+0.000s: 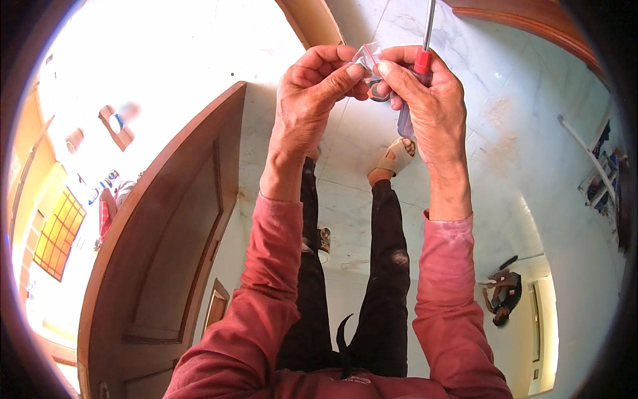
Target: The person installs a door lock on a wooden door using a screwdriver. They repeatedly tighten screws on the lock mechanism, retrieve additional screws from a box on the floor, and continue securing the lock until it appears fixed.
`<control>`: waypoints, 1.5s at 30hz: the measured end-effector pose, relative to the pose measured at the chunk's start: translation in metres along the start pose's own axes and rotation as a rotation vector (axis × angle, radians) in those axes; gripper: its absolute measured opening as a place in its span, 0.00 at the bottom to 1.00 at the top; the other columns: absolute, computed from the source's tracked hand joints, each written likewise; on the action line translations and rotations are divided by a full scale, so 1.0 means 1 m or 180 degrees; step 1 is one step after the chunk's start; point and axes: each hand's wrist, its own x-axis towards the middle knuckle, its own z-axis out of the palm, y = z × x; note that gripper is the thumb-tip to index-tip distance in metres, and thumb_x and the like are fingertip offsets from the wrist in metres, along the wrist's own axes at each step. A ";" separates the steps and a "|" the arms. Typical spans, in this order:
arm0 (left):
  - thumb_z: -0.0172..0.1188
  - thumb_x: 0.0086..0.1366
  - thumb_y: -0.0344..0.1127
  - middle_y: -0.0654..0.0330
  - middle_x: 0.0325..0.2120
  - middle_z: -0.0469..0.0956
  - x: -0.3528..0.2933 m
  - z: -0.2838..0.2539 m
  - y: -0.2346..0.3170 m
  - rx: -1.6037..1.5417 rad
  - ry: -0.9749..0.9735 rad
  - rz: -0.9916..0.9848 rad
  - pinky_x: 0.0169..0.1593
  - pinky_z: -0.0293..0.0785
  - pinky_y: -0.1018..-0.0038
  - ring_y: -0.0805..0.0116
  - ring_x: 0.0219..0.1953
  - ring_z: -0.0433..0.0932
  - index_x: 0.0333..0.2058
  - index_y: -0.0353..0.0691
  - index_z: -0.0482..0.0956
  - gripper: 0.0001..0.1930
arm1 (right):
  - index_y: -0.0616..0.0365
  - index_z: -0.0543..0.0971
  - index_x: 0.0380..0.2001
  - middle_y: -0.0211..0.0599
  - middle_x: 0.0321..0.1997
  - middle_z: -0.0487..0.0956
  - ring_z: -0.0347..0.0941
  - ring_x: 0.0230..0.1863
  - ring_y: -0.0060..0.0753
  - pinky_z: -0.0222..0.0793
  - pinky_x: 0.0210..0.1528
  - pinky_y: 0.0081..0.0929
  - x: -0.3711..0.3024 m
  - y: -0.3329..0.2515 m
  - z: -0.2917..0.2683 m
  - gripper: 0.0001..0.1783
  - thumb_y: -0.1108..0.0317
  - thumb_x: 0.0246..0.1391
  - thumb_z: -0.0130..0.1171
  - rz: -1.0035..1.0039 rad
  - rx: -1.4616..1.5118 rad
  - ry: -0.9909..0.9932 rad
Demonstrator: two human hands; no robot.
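A small clear zip bag (365,56) with a red strip is stretched between my two hands, held up ahead of me. My left hand (309,93) pinches one side of it between thumb and fingers. The thumb and forefinger of my right hand (432,106) pinch the other side. Against the right palm lies a screwdriver (422,62) with a red collar and a dark see-through handle, its metal shaft pointing up. Just below the bag, partly hidden by the fingers, is a dark rounded object (379,90) whose kind I cannot make out.
A brown panelled wooden door (166,239) stands at my left. Beneath me, the pale tiled floor (345,159) has a can (323,241) near my leg. Another person (508,296) shows at lower right. Assorted items (605,174) lie at the far right.
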 end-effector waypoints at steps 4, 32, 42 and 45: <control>0.63 0.67 0.30 0.53 0.36 0.82 0.000 -0.004 0.000 0.0056 -0.0012 -0.0135 0.40 0.82 0.68 0.64 0.32 0.83 0.47 0.31 0.77 0.13 | 0.59 0.80 0.39 0.27 0.34 0.81 0.76 0.32 0.16 0.69 0.31 0.17 0.001 0.003 -0.001 0.12 0.62 0.58 0.66 -0.0008 0.0022 0.0074; 0.65 0.67 0.30 0.56 0.35 0.82 -0.017 -0.015 0.009 -0.0139 0.0098 -0.0268 0.39 0.78 0.72 0.69 0.33 0.81 0.42 0.34 0.79 0.08 | 0.57 0.83 0.37 0.25 0.29 0.79 0.72 0.30 0.14 0.64 0.30 0.14 -0.003 0.000 0.019 0.17 0.53 0.58 0.68 0.0082 -0.0587 -0.0406; 0.61 0.69 0.29 0.56 0.36 0.81 -0.027 -0.003 0.001 0.0356 0.0716 0.0579 0.38 0.76 0.76 0.72 0.34 0.79 0.46 0.33 0.76 0.09 | 0.62 0.80 0.40 0.29 0.29 0.77 0.70 0.30 0.16 0.63 0.30 0.16 -0.011 0.013 0.021 0.15 0.59 0.62 0.64 0.0492 0.0427 -0.0563; 0.58 0.71 0.30 0.57 0.36 0.81 -0.028 0.000 0.002 0.0625 0.0952 0.0627 0.39 0.76 0.76 0.73 0.36 0.78 0.47 0.33 0.75 0.09 | 0.63 0.79 0.41 0.31 0.30 0.78 0.71 0.30 0.17 0.64 0.30 0.16 -0.013 0.015 0.025 0.16 0.60 0.62 0.64 0.0502 0.0497 -0.0526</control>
